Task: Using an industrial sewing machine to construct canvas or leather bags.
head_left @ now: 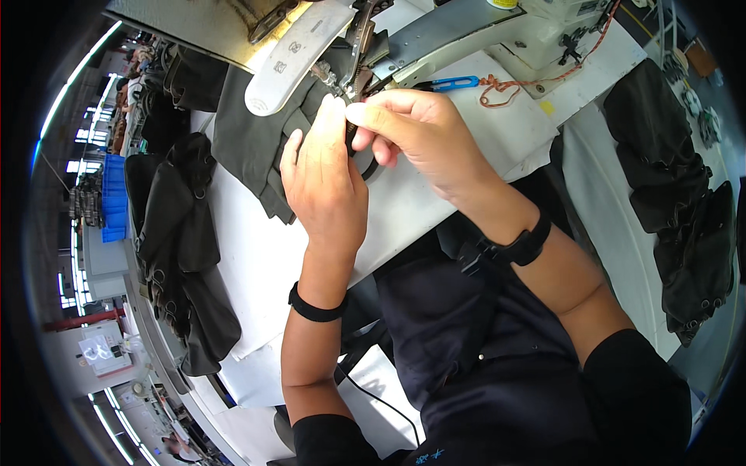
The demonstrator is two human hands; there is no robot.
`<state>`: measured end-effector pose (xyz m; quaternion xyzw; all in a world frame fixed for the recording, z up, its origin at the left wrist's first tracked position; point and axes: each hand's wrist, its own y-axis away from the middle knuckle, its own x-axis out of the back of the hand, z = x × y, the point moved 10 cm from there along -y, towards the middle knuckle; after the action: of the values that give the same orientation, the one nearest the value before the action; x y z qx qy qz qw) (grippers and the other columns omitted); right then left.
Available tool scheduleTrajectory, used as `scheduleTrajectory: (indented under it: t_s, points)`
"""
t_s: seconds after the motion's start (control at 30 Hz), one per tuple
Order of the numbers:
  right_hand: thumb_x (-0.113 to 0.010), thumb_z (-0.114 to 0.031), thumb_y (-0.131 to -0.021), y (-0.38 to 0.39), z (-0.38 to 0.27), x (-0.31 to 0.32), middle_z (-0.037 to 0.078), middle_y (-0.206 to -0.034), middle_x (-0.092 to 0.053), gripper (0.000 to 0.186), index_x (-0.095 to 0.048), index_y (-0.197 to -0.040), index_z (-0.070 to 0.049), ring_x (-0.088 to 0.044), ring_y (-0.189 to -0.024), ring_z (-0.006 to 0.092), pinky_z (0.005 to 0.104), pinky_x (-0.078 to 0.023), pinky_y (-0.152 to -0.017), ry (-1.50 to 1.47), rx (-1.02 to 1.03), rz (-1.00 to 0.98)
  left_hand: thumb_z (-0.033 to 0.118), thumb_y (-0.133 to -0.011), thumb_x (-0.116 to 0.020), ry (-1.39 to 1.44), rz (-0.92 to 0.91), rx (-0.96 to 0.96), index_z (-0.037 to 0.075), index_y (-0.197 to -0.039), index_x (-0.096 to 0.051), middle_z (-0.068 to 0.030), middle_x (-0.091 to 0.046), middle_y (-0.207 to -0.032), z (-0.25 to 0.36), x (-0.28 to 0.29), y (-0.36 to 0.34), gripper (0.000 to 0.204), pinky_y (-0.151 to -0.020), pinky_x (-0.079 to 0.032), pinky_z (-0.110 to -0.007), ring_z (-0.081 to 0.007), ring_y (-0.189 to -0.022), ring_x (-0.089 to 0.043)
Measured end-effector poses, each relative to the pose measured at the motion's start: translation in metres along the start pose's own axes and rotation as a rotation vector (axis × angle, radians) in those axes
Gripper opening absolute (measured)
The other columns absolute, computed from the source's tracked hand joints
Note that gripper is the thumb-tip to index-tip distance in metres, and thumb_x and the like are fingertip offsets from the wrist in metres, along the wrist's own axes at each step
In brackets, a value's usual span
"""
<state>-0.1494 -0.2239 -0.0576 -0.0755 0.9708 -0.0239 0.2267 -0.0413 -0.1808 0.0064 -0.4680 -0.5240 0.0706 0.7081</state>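
Dark grey-green fabric (252, 144) lies folded on the white table under a sewing machine (443, 39). My left hand (326, 175) rests on it, fingers stretched toward the needle area and presser foot (342, 87). Close against those fingertips, my right hand (420, 136) is closed in a pinch of thumb and forefinger. What the pinch holds is hidden. A narrow dark strip (371, 168) curves out below the right hand, between both hands. The machine's pale rounded cover (291, 66) hangs just beyond the left fingertips.
Blue-handled thread snips (451, 83) and an orange cord (501, 87) lie right of the needle area. Dark fabric pieces (183, 248) are heaped at the left; others with metal eyelets (660, 171) lie at the right. A blue bin (114, 198) stands far left.
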Motion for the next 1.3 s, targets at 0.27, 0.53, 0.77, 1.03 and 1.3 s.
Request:
scheduleTrajectory:
  t_s: [0.27,0.53,0.77,1.03,1.3]
  points:
    - [-0.070,-0.014,-0.097,0.001,0.003,0.000,0.004,-0.076,-0.067,0.013,-0.071,-0.093,-0.002,-0.054,-0.060,0.0076,0.0215,-0.043,-0.056,-0.248,0.045,0.169,-0.016,-0.078,-0.061,0.071,0.012,0.007,0.006,-0.127,-0.068,-0.0118,-0.072,-0.127,-0.001,0.008,-0.006,0.054,-0.104,-0.047,-0.040,-0.0230,-0.114,-0.069]
    - [-0.070,-0.015,-0.096,-0.002,0.001,-0.001,0.003,-0.073,-0.065,0.016,-0.068,-0.091,0.000,-0.055,-0.057,0.0062,0.0206,-0.045,-0.053,-0.245,0.067,0.217,-0.014,-0.079,-0.063,0.050,0.030,0.000,0.006,-0.124,-0.068,-0.0109,-0.073,-0.126,-0.001,0.012,-0.010,0.049,-0.097,-0.048,-0.038,-0.0215,-0.104,-0.071]
    - [-0.071,-0.016,-0.096,-0.004,0.002,0.000,0.003,-0.069,-0.064,0.019,-0.068,-0.089,0.001,-0.054,-0.053,0.0062,0.0209,-0.045,-0.051,-0.240,0.063,0.277,-0.012,-0.080,-0.065,0.024,0.027,-0.026,0.006,-0.119,-0.070,-0.0103,-0.074,-0.123,-0.003,0.012,-0.016,0.043,-0.093,-0.048,-0.038,-0.0211,-0.097,-0.071]
    - [-0.068,-0.014,-0.099,-0.004,-0.003,0.000,0.004,-0.070,-0.065,0.016,-0.069,-0.091,0.000,-0.055,-0.054,0.0071,0.0212,-0.045,-0.051,-0.140,0.079,0.267,-0.006,-0.084,-0.072,0.090,0.066,0.025,0.006,-0.113,-0.070,-0.0093,-0.075,-0.117,-0.013,0.009,-0.017,0.032,-0.089,-0.050,-0.035,-0.0240,-0.096,-0.071]
    - [-0.067,-0.018,-0.097,-0.027,-0.052,0.013,0.008,-0.066,-0.067,0.023,-0.066,-0.089,0.004,-0.055,-0.047,0.0082,0.0248,-0.044,-0.045,0.166,0.220,0.171,-0.002,-0.085,-0.076,0.171,0.184,0.085,0.005,-0.105,-0.071,-0.0091,-0.076,-0.109,-0.019,0.011,-0.018,0.022,-0.090,-0.052,-0.036,-0.0260,-0.099,-0.073]
